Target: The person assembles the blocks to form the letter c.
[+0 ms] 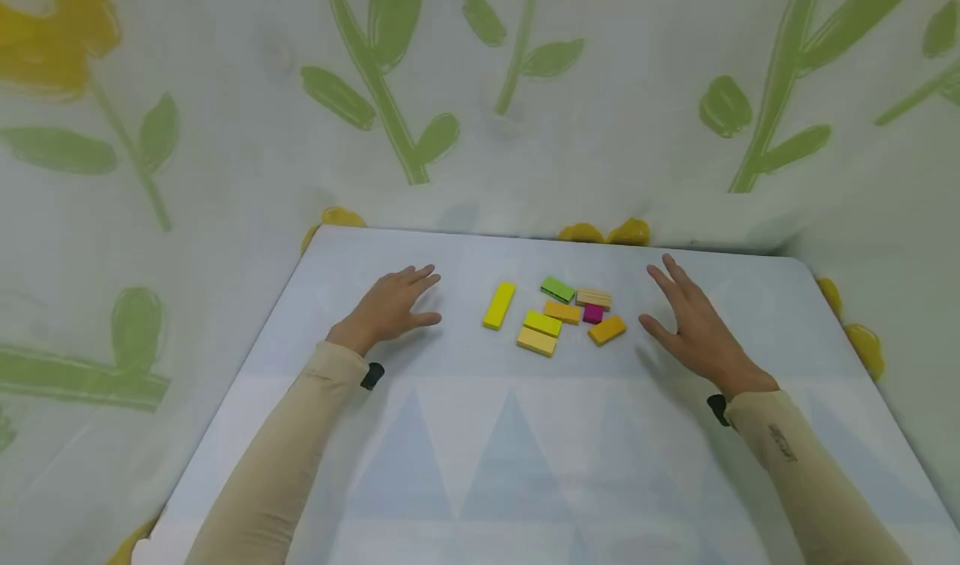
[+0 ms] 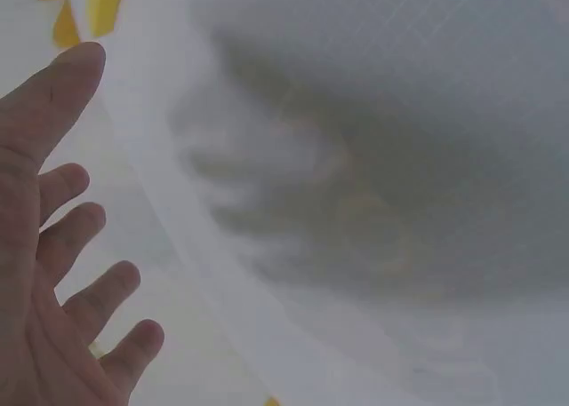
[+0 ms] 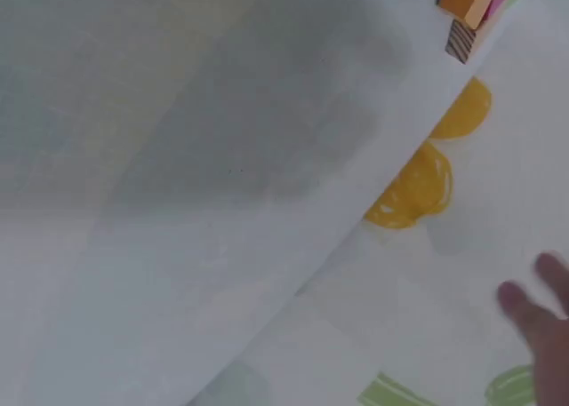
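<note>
Several small coloured blocks lie in a loose group on the white table. A long yellow block (image 1: 498,306) is the one nearest my left hand (image 1: 390,305), which is held apart from it with fingers spread. Grouped to its right are a green block (image 1: 557,289), a striped wooden block (image 1: 593,298), a magenta block (image 1: 593,313), a shorter yellow block (image 1: 542,323), a pale wooden block (image 1: 536,342) and an orange block (image 1: 562,312). A second orange block (image 1: 607,330) is closest to my right hand (image 1: 693,327), whose fingers are extended. Neither hand touches anything.
The table (image 1: 480,448) has a pale triangle pattern and ends at a back edge against a wall (image 1: 247,90) painted with green stems and yellow flowers. A dark band (image 1: 372,375) shows at my left wrist, another (image 1: 717,409) at my right.
</note>
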`<action>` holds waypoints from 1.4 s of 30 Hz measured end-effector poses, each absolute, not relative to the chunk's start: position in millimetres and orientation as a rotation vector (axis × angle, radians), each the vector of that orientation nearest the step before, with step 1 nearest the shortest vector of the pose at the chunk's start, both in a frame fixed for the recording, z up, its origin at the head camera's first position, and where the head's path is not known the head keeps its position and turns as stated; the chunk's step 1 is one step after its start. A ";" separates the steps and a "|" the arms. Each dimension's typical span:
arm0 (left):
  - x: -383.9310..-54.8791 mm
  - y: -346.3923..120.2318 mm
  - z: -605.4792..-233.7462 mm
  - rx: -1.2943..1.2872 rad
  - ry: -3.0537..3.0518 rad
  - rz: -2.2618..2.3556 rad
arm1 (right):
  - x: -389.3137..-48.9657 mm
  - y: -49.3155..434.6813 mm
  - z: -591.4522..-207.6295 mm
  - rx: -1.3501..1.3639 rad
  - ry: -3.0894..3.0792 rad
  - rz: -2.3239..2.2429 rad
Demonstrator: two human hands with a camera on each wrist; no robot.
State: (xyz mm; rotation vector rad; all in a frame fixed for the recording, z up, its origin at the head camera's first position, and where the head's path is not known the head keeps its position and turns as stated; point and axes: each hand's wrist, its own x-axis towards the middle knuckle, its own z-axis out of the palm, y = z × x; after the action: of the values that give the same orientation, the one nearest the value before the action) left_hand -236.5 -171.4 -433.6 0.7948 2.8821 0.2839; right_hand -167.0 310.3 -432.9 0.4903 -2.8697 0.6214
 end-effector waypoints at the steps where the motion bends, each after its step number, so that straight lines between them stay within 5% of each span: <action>1: -237.0 -169.3 -433.8 0.804 2.867 0.258 | -167.8 308.1 -432.5 0.515 -2.848 0.605; 25: -248.7 -95.9 -450.1 0.946 2.736 0.101 | -176.3 223.3 -431.9 1.077 -2.780 0.486; 42: -245.5 -84.5 -451.2 0.914 2.678 0.046 | -175.9 185.5 -457.7 1.297 -2.926 0.322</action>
State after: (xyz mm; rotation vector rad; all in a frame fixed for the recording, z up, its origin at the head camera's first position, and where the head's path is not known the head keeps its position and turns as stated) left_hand -245.5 -84.5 -451.2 0.9141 2.6779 0.0463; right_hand -175.9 185.5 -457.7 1.2966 -2.9265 0.3219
